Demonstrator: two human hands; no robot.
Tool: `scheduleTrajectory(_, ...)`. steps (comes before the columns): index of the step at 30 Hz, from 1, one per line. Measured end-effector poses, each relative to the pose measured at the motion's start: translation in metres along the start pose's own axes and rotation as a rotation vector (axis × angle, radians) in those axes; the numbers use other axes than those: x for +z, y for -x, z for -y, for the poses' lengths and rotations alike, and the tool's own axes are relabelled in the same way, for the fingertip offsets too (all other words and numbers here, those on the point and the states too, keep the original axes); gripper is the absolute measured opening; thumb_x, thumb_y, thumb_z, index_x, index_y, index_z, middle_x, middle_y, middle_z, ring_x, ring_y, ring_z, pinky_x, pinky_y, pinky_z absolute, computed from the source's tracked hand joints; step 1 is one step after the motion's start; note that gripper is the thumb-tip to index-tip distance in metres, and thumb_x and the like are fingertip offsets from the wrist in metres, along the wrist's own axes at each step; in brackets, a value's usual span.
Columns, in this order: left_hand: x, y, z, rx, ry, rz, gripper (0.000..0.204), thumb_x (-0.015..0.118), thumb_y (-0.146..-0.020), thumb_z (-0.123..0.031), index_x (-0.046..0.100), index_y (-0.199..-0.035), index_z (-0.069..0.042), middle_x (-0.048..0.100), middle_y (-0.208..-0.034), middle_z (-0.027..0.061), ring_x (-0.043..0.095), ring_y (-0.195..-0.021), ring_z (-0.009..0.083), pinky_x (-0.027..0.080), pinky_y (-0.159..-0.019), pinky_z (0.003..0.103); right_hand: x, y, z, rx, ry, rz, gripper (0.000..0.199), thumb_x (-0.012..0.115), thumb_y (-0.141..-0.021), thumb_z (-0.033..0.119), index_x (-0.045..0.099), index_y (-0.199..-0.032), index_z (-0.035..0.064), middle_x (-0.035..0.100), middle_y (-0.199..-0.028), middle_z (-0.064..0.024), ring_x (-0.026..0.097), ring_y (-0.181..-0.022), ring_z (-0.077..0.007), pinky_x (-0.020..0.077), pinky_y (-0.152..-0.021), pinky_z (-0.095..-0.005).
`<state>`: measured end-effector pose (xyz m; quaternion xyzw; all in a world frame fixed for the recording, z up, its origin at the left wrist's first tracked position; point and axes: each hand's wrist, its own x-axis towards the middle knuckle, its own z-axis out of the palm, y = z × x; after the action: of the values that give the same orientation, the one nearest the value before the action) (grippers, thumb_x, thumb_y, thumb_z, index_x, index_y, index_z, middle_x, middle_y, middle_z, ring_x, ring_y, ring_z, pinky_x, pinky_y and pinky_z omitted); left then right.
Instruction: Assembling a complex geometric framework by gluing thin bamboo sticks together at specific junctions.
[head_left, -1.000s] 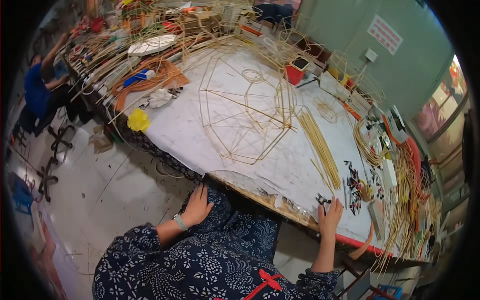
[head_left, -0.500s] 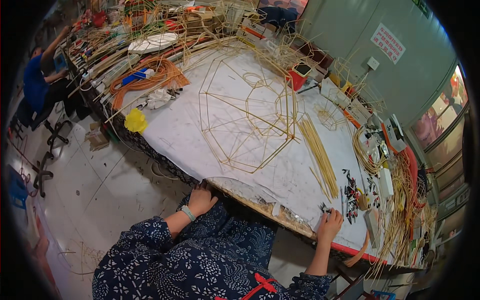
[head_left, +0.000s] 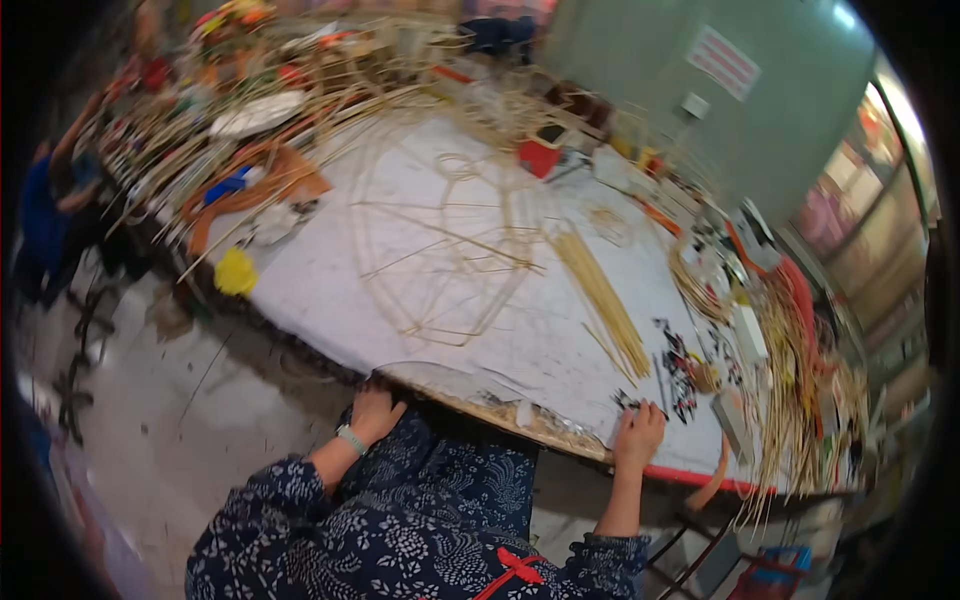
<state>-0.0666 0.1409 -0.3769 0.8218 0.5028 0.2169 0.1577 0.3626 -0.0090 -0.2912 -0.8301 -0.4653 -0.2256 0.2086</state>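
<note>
My left hand (head_left: 374, 414) is at the near edge of the white-covered table (head_left: 300, 300), its fingertips against the edge and the thumb apart. On the tabletop at the near right lies my right hand (head_left: 640, 434), fingers loosely bent and nothing visible in it. Just beyond those fingers is a small dark item (head_left: 626, 400), too blurred to name. A large faceted frame of thin bamboo strips (head_left: 440, 222) stands in the middle of the table, out of reach of both hands. Right of it lies a bundle of straight bamboo strips (head_left: 603, 300).
Small black and red clips or tools (head_left: 683, 380) lie right of the bundle, beside long loose strips (head_left: 785, 390). At the far left are an orange coil (head_left: 265, 180), a yellow crumpled piece (head_left: 235, 272) and piled materials. A person in blue (head_left: 45, 215) sits beyond.
The whole view has shifted and blurred, so the table's contents appear farther left. Both my hands keep their places at the table's near edge. The bamboo frame looks unmoved on the table.
</note>
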Motion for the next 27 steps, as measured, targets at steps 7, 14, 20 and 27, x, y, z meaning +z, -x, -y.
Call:
scheduleTrajectory(7, -0.008, 0.017, 0.004, 0.079, -0.057, 0.05, 0.05, 0.06, -0.076, -0.026, 0.049, -0.112, 0.007, 0.046, -0.118, 0.0274, 0.041, -0.112, 0.0421, 0.032, -0.097, 0.047, -0.009, -0.001, 0.019, -0.072, -0.022, -0.083, 0.042, 0.063, -0.078, 0.023, 0.053, -0.113, 0.0014, 0.051, -0.113, -0.0193, 0.046, -0.108, -0.0359, 0.034, -0.095, -0.0453)
scheduleTrajectory(14, -0.184, -0.013, -0.155, 0.697, 0.721, 1.068, 0.037, 0.052, -0.09, -0.02, 0.051, -0.122, 0.0, 0.057, -0.117, 0.0143, 0.057, -0.103, 0.0295, 0.045, -0.087, 0.035, -0.178, -0.044, 0.099, -0.235, -0.721, -0.221, 0.046, 0.063, -0.082, 0.018, 0.049, -0.119, -0.0038, 0.053, -0.115, -0.0191, 0.047, -0.111, -0.0309, 0.0337, -0.097, -0.0398)
scheduleTrajectory(20, -0.25, 0.016, -0.219, 1.178, 1.257, 0.797, 0.012, 0.055, -0.084, -0.005, 0.059, -0.089, 0.005, 0.06, -0.108, 0.0189, 0.056, -0.104, 0.0296, 0.043, -0.088, 0.046, -0.26, 0.004, 0.042, -0.206, -1.007, -0.296, 0.054, 0.064, -0.082, 0.023, 0.044, -0.125, -0.0033, 0.051, -0.118, -0.0173, 0.047, -0.113, -0.0285, 0.0349, -0.097, -0.0368)
scheduleTrajectory(27, -0.226, 0.041, -0.259, 1.265, 1.423, 0.63, 0.016, 0.05, -0.086, -0.006, 0.058, -0.095, 0.004, 0.058, -0.112, 0.0167, 0.053, -0.107, 0.0262, 0.041, -0.091, 0.043, -0.273, 0.032, 0.046, -0.223, -0.992, -0.442, 0.054, 0.063, -0.083, 0.023, 0.043, -0.126, -0.0022, 0.049, -0.121, -0.0174, 0.044, -0.115, -0.0284, 0.0346, -0.097, -0.0382)
